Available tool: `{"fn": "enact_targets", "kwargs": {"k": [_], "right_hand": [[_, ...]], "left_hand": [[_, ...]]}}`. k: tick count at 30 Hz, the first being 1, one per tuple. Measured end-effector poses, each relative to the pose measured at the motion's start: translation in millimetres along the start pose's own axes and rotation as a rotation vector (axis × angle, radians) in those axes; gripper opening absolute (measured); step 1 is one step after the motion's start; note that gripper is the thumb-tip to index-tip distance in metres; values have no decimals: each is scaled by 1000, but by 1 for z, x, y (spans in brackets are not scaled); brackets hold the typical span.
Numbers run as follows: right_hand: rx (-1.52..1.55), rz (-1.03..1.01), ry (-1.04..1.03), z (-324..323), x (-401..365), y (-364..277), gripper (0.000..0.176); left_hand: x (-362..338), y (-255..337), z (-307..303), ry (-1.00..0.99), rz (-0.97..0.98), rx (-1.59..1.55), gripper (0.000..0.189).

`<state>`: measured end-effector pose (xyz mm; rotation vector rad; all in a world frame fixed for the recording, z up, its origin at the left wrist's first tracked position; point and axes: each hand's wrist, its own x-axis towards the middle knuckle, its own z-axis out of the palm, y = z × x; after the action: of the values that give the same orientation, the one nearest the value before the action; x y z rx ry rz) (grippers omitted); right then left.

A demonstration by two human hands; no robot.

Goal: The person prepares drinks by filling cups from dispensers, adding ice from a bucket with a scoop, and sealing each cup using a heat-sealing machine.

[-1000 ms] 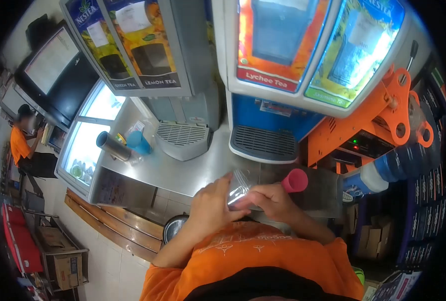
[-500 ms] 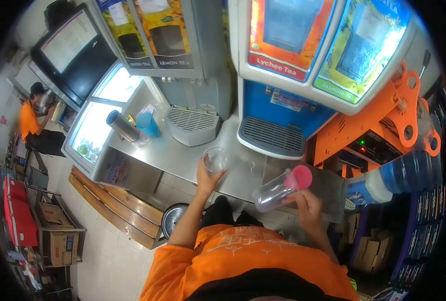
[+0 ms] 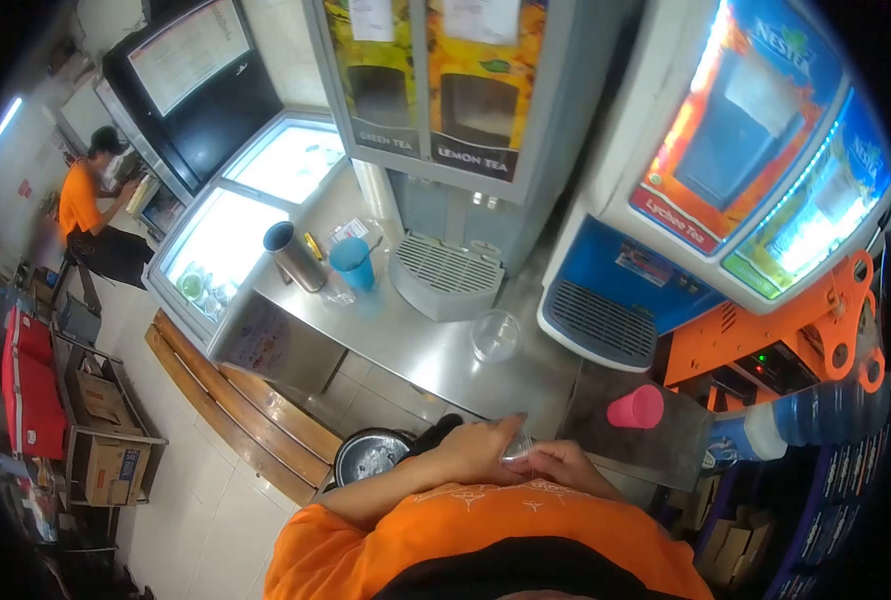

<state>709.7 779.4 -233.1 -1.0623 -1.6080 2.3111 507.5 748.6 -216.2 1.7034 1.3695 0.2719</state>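
Observation:
Close to my orange shirt, both hands are together around a clear plastic container (image 3: 518,450), most of it hidden by the fingers. My left hand (image 3: 477,448) is closed over its left side. From the right, my right hand (image 3: 553,464) grips it with fingers bent. On the steel counter (image 3: 405,345) just beyond them stands a clear plastic cup (image 3: 495,335). A pink cup (image 3: 635,407) is to the right of my hands, on a darker surface.
Tea dispensers, one grey (image 3: 450,270) and one blue (image 3: 605,310), line the back. A steel tumbler (image 3: 295,256) and blue cup (image 3: 352,262) stand left. An orange machine (image 3: 765,340) is at right. A wooden bench (image 3: 235,400) lies below; another person (image 3: 90,205) stands far left.
My left hand has let go of the clear cup, now on the counter. The right hand has drawn the clear container toward my body, and the left has joined it. The view has shifted.

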Motion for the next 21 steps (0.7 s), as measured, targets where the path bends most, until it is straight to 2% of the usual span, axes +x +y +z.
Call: {"fn": "enact_targets", "kwargs": {"k": [1,3,5,9,11,12,14,15,17,19,20,21], "right_hand": [[38,10,-10,4,0,-5,34],[77,21,-17,9,3,-8,34],[303,27,-44,12,8,-5,36],[351,68,-25,19,22,0,34],[-29,-67,78,30,27,-15,30],[-22,-67,87,27,30,-14,30],[-362,-160,155,17,33,-9,23],[-359,-158,159,19,31,-16,23],[-556,-241,293,23,24,-36,18],[-365,-202,509,11,14,-35,17],[-473,-201,617,6,6,-46,14],[-577,-203,724,3,1,-55,11]], "left_hand": [[0,-8,2,65,87,13,86],[1,-19,-3,56,129,-25,86],[3,-25,-8,45,175,-60,86],[8,-37,-15,36,260,-67,86],[9,-41,-18,36,282,-55,86],[9,-43,-19,48,263,-71,86],[8,-46,-19,51,246,-89,86],[6,-48,-20,71,253,-111,86],[4,-51,-29,100,259,-131,87],[-2,-56,-45,-13,53,-97,90],[-5,-65,-49,-2,47,-100,90],[-8,-79,-52,96,7,-121,92]]}}
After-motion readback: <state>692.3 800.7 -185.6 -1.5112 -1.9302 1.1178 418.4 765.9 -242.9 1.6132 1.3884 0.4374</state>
